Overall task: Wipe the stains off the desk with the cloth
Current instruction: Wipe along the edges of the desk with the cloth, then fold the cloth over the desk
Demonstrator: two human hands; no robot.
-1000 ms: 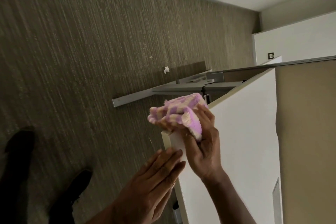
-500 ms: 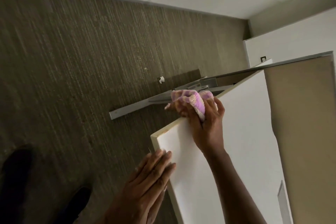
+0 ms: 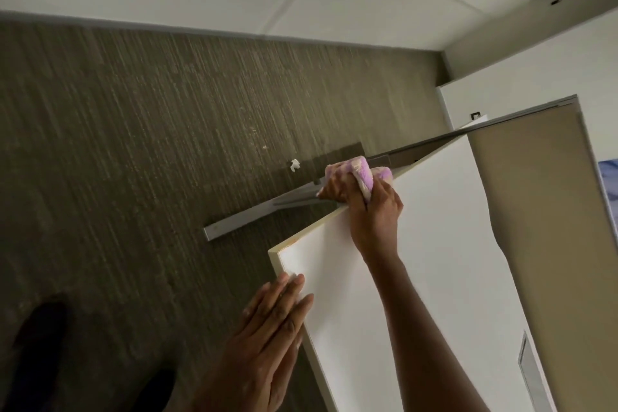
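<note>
The white desk (image 3: 434, 261) fills the right half of the tilted view, its corner pointing left. My right hand (image 3: 371, 211) grips a bunched pink and cream cloth (image 3: 364, 174) and holds it against the desk's far edge. Part of the cloth is hidden inside the fist. My left hand (image 3: 264, 341) lies flat with straight fingers on the near edge of the desk, close to the corner. No stain shows on the white top from here.
Brown carpet (image 3: 133, 177) covers the floor to the left, with a small white scrap (image 3: 295, 164) on it. A grey metal desk foot (image 3: 254, 222) runs under the far edge. A beige partition (image 3: 535, 211) borders the desk on the right. Dark shoes (image 3: 40, 338) stand at lower left.
My right hand has slid the cloth along the far edge, away from the corner. The left hand stays flat near the corner. The view has shifted, showing more of the desk.
</note>
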